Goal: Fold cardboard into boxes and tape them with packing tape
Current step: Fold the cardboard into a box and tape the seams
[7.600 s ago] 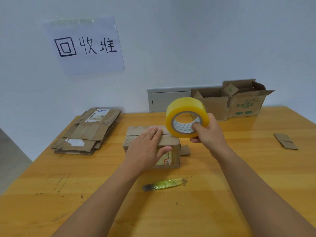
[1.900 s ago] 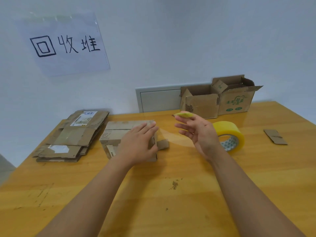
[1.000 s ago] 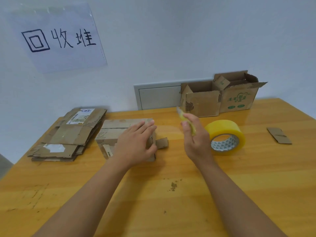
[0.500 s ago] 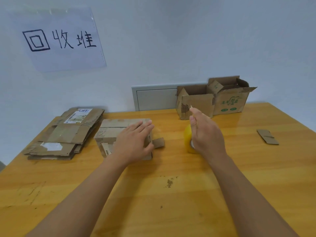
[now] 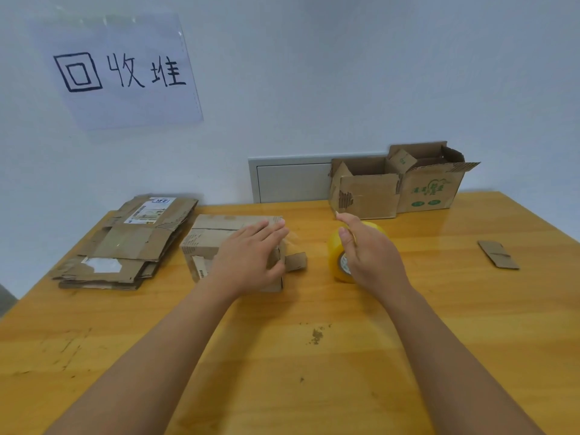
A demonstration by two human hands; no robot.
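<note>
1. A flattened cardboard stack lies at the left of the wooden tabletop, just beside the small cardboard box; a white label shows on its top sheet.
2. Two open boxes stand against the wall at the back right, their flaps up and their edges torn; the right one bears green print.
3. A small cardboard scrap lies flat, well apart at the right edge.
4. A grey wall panel sits behind the tabletop, and a paper sign with handwritten characters hangs on the wall above the stack.
5. The left hand rests flat on the small box, fingers straight and together, covering much of its top and right side.
6. A loose flap juts from the box's right side, just beside the hand.
7. The right hand is in front of the yellow tape roll and hides most of it; the fingers look loosely extended, and it cannot be told whether they grip the roll.
8. The roll stands on edge between the box and the scrap, glossy and round, its white core partly showing.
9. The tabletop is glossy, with scuffs and brown crumbs near the middle.
</note>
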